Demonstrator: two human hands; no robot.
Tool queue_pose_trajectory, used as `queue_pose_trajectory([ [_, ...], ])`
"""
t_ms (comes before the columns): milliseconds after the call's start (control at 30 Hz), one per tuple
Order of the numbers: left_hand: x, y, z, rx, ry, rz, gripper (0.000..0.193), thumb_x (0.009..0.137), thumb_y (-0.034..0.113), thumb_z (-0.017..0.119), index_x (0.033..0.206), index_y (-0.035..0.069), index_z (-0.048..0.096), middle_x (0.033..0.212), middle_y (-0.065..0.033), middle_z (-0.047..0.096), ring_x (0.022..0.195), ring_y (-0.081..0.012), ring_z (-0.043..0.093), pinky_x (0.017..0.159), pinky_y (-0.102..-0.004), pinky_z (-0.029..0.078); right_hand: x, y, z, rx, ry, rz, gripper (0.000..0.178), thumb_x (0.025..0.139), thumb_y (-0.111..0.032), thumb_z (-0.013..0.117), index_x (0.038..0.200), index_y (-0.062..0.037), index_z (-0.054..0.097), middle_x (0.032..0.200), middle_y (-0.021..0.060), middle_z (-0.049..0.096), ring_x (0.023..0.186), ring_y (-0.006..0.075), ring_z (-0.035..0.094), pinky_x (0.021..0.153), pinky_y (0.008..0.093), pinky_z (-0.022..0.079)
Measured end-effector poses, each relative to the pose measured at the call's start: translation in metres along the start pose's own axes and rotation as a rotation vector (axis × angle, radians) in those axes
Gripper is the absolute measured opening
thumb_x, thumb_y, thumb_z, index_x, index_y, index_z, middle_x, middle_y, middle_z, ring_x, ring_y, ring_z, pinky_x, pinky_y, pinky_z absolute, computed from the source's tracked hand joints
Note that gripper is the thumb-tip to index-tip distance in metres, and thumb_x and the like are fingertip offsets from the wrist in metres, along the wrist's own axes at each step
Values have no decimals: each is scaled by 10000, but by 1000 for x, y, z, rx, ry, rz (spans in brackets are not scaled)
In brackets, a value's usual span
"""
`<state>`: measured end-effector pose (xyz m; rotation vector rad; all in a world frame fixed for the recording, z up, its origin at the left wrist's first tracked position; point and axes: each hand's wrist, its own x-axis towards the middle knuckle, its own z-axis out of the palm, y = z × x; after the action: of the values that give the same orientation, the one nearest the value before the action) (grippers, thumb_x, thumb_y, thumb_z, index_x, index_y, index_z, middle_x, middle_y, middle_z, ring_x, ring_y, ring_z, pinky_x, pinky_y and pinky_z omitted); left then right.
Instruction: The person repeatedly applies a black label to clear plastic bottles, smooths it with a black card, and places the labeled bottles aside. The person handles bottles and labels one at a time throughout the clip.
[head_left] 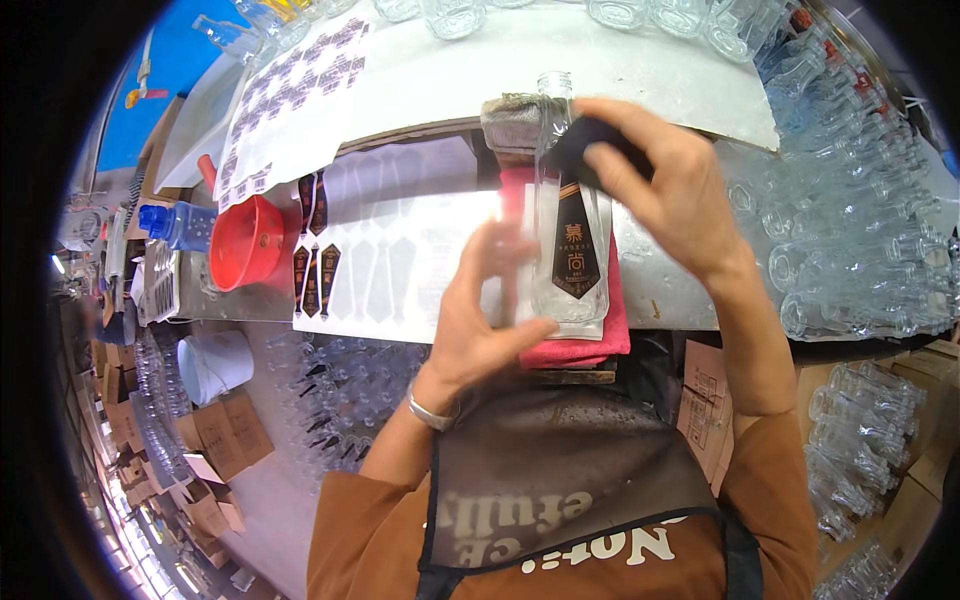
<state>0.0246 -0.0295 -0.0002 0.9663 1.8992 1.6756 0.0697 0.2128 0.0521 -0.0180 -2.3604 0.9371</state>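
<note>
A clear glass bottle (546,225) lies on its back in front of me, its open neck pointing away. On its face is a black tie-shaped label (577,245) with copper-coloured markings. My right hand (675,180) grips a dark, soft-looking pad (603,150) and holds it over the label's upper end, partly hiding it. Left of the bottle is my left hand (470,325), its thumb stretched toward the bottle's base and its other fingers apart, somewhat blurred. Beneath the bottle is folded red cloth (600,345), and a grey cloth roll (511,125) props the neck end.
A backing sheet (385,270) with a few tie-shaped labels lies left of the bottle, near a red plastic cup (245,243) and a blue-capped bottle (185,226). Many clear bottles (830,220) crowd the right side. A white bucket (215,365) stands lower left.
</note>
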Motion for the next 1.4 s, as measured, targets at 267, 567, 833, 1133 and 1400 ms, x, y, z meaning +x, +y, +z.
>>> queue_pose_trajectory([
  [267,90,23,7,26,25,-429,471,992,288,657,1271,-81,571,1107,-123,703,1047,-146,650,896,-264,497,-15,9,-5,560,145,418,270,948,-69,598,1200,-5,669,1050,43,708,964,95,632,867,240,498],
  [567,91,3,20,-83,117,-317,470,985,338,669,1205,-70,588,959,-53,684,870,-80,623,780,-213,485,-46,18,0,835,109,603,261,1007,-123,559,1221,-5,648,1075,28,676,955,67,617,857,220,491],
  [833,84,-4,14,-315,87,-350,599,975,404,662,1292,-91,543,1109,-130,677,949,-166,668,818,-302,545,-22,18,21,374,-209,521,470,983,-398,633,1083,58,684,785,37,667,705,79,581,695,238,480],
  [1133,87,2,21,-359,150,-408,408,996,439,626,1062,37,612,768,84,466,643,10,384,544,-158,306,-23,24,24,447,-270,569,509,1000,-431,602,948,69,684,793,56,657,708,102,581,689,256,480],
  [1400,108,3,13,-102,14,-419,455,929,514,679,897,61,648,706,67,449,617,-32,376,550,-201,294,-20,34,20,598,-299,560,564,1037,-450,498,983,66,721,912,99,734,873,136,658,867,278,495],
])
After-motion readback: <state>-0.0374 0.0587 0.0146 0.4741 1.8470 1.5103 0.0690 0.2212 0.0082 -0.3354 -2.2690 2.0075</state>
